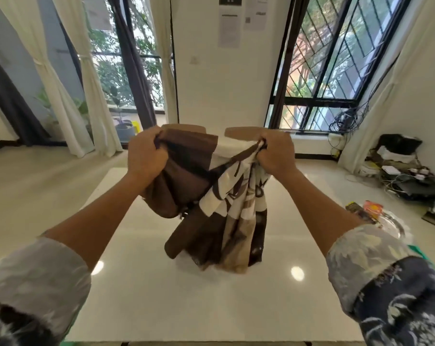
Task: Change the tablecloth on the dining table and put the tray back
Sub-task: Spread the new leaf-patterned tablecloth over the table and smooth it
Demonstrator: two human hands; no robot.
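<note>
The left hand grips one bunched edge of the cloth, the right hand another, over the table. I think spreading begins; next the edges must be pulled apart. The tray sits far right

Obs: tablecloth: plain dk brown panels + cream section w/ brown/beige leaf print. Table top: glossy white. Sleeves: navy w/ pale floral print, cuffs lt grey. Curtains: cream, dk grey ones beside. Chair backs: tan. Window frames: black, diamond grille.
</note>
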